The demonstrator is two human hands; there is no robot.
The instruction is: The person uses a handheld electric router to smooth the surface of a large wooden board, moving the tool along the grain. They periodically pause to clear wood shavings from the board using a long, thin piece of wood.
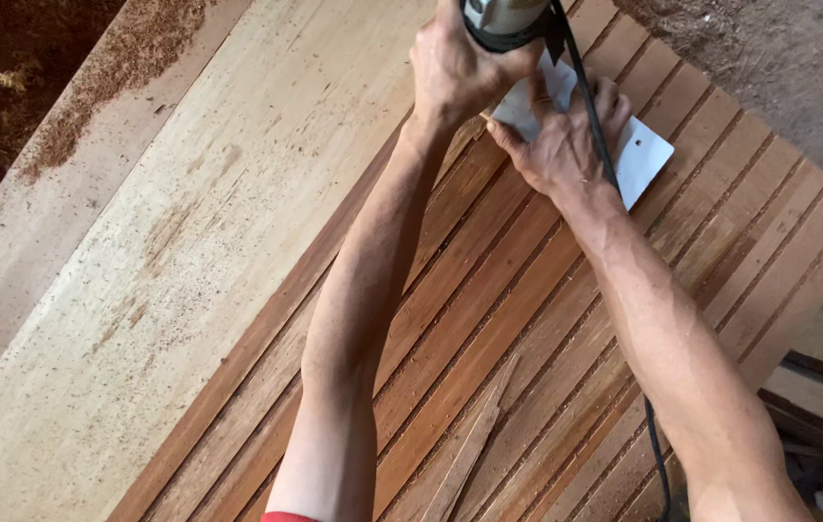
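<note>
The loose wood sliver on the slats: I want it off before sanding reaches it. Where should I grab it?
Judging by its shape, grip the wood sliver at its wider lower end, coming from the near edge between the forearms. It lies flat along the slats, tapering to a thin point at its far end, so pinch across its width.

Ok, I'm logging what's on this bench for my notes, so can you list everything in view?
Power tool: one, grey and black, top edge, gripped by left hand.
Cord: one, black, running from the tool over the right hand and down along the right forearm.
White plate: one, flat on the slats under the right hand.
Wooden slats: many, reddish brown, side by side, centre and right.
Splinter: one, thin, lying on the slats, bottom centre.
Pale board: one, left, dusted with sawdust.
Left hand: on the tool.
Right hand: pressing the plate.
</note>
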